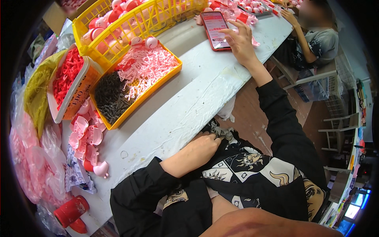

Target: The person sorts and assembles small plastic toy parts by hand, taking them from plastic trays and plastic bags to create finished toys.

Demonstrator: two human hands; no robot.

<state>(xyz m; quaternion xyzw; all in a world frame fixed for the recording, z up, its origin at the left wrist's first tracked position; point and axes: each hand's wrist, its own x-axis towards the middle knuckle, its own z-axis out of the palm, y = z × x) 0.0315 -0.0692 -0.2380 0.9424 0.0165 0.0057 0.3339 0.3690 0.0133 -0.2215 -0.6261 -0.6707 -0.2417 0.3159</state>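
My right hand (241, 42) reaches over a smartphone (215, 31) in a red case that lies on the white table. Its fingers are apart and bent, with the thumb and a fingertip over the lit screen; whether they touch it I cannot tell. Nothing is held in that hand. My left hand (202, 148) rests at the table's near edge, on black-and-white patterned cloth (252, 160) over my lap. Its fingers are curled and closed, and their tips are hidden, so I cannot make out what they hold, if anything.
On the table (185, 91) stands a yellow tray (148, 86) of small pink and black parts. Behind it is a yellow basket (138, 24) of red-and-pink pieces. Left are a box of red parts (68, 77), pink shells (85, 136) and a red cylinder (72, 211). Another person (316, 45) sits far right.
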